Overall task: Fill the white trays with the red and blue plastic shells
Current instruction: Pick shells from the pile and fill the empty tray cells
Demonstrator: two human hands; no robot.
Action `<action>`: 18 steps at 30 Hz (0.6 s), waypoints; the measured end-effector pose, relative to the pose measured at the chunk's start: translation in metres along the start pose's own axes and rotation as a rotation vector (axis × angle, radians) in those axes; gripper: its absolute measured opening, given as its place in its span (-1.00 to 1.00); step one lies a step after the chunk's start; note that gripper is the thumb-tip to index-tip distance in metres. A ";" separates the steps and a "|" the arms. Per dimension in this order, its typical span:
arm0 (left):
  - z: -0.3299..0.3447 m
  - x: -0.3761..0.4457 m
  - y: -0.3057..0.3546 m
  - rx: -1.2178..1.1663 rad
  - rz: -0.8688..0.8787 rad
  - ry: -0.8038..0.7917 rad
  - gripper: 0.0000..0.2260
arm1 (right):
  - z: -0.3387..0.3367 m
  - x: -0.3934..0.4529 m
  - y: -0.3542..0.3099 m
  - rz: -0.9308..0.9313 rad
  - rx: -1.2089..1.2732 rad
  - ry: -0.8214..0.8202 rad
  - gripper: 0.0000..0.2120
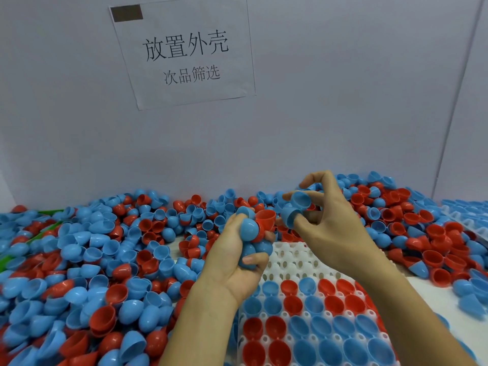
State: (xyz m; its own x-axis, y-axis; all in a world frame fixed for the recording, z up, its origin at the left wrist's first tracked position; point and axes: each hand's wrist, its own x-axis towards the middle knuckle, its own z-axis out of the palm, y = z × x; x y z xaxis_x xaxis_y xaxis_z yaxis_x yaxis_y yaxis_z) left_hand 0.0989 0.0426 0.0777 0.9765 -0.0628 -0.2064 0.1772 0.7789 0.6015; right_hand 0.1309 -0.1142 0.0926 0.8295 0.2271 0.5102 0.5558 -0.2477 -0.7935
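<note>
Left hand [237,249]: reaching over the tray's [287,262] far-left edge, palm turned inward, fingers curling.
Left grip: clenching a bunch [254,235] of blue shells and one red shell.
Right hand [327,220]: hovering above the tray's far end, fingers arching.
Right grip: pinching a blue shell [299,202]; another blue one is capping a lower fingertip.
Tray: near rows holding red and blue shells, far rows bare.
Pile [105,260]: loose shells lying around the tray.

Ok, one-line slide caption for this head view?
Left hand grips a bunch of shells, right hand pinches blue shells above the half-filled white tray.
</note>
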 end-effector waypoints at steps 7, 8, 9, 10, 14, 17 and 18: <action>0.000 -0.001 0.000 0.004 0.009 -0.018 -0.74 | 0.001 0.001 -0.001 -0.063 -0.166 0.056 -0.72; 0.000 -0.001 0.000 0.006 0.012 -0.020 -0.74 | 0.001 0.000 -0.003 -0.079 -0.184 0.067 -0.69; 0.000 -0.001 0.000 0.007 0.014 -0.021 -0.74 | 0.002 0.000 -0.004 -0.095 -0.200 0.073 -0.66; 0.000 -0.001 0.000 0.007 0.014 -0.023 -0.74 | 0.003 0.000 -0.004 -0.114 -0.228 0.077 -0.64; -0.001 0.000 -0.001 0.009 0.011 -0.022 -0.72 | 0.001 0.002 -0.002 -0.157 -0.362 0.102 -0.74; -0.001 0.001 -0.001 -0.008 0.015 -0.010 -0.74 | -0.002 0.001 0.000 -0.140 -0.351 0.114 -0.85; -0.001 0.001 -0.001 -0.023 0.023 -0.006 -0.76 | -0.003 0.001 0.000 -0.116 -0.334 0.104 -0.85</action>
State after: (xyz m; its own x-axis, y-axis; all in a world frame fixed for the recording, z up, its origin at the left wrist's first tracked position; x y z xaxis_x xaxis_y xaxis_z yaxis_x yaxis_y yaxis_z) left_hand 0.0995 0.0421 0.0762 0.9809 -0.0486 -0.1884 0.1523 0.7942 0.5883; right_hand 0.1318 -0.1168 0.0939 0.7516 0.1786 0.6350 0.6190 -0.5237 -0.5854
